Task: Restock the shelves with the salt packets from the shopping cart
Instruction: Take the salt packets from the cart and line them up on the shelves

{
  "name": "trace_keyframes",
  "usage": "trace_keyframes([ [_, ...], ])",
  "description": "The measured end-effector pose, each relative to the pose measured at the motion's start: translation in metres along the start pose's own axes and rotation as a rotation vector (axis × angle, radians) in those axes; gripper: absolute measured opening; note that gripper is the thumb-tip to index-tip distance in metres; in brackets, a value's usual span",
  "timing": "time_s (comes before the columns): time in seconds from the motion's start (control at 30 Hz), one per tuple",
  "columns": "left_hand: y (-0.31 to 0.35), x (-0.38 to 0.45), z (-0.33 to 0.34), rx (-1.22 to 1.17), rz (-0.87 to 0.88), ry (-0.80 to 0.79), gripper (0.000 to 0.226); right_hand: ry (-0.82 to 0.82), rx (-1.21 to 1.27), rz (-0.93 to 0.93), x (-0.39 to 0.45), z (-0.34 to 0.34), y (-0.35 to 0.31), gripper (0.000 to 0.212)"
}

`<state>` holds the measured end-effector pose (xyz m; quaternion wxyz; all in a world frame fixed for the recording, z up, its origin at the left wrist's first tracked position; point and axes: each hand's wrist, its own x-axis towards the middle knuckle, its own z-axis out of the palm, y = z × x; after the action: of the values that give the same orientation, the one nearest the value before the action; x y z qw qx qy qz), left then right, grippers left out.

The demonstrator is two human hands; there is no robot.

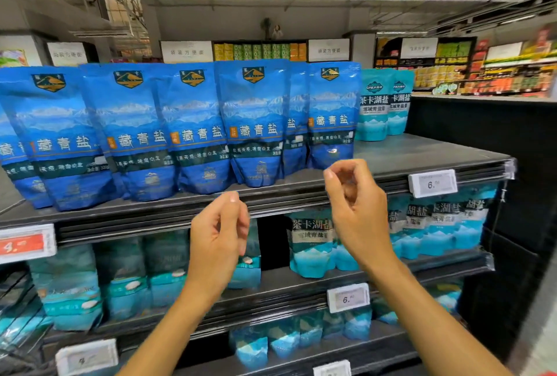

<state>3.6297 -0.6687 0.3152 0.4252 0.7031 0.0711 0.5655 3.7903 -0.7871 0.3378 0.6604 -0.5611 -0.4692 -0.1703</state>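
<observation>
Both hands empty – left hand (218, 237) and right hand (352, 204) loosely curled, apart, raised just before top shelf (422, 152) of blue salt packets (193, 128).

- We have one wide-angle view, from the head, facing the shelves (301, 195) straight on and close.
- We look level at the top shelf and down at the lower ones.
- Both forearms reach in from the bottom edge.
- Above the shelves we see the ceiling (271, 14) and distant aisles.
</observation>
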Motion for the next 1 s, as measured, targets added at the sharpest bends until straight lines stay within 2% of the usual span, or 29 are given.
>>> trace_keyframes([
  [0.1, -0.015, -0.022, 0.033, -0.109, -0.103, -0.108, 0.045, 0.024, -0.061, 0.033, -0.034, -0.044, 0.008, 0.009],
  [0.27, -0.031, -0.069, 0.104, -0.266, -0.327, -0.284, 0.048, 0.109, -0.195, 0.233, -0.116, -0.135, 0.025, 0.018],
  [0.47, -0.040, -0.154, 0.218, -0.432, -0.597, -0.580, 0.046, 0.380, -0.408, 0.523, -0.222, -0.253, 0.030, 0.010],
  [0.6, -0.041, -0.230, 0.298, -0.426, -0.780, -0.755, 0.053, 0.556, -0.492, 0.688, -0.290, -0.327, 0.033, 0.013],
  [0.83, -0.028, -0.362, 0.434, -0.330, -1.035, -0.996, 0.042, 0.931, -0.604, 0.971, -0.429, -0.468, 0.085, 0.024],
  [1.0, -0.038, -0.447, 0.525, -0.308, -1.180, -1.109, 0.045, 1.058, -0.663, 1.226, -0.521, -0.547, 0.142, 0.020],
])
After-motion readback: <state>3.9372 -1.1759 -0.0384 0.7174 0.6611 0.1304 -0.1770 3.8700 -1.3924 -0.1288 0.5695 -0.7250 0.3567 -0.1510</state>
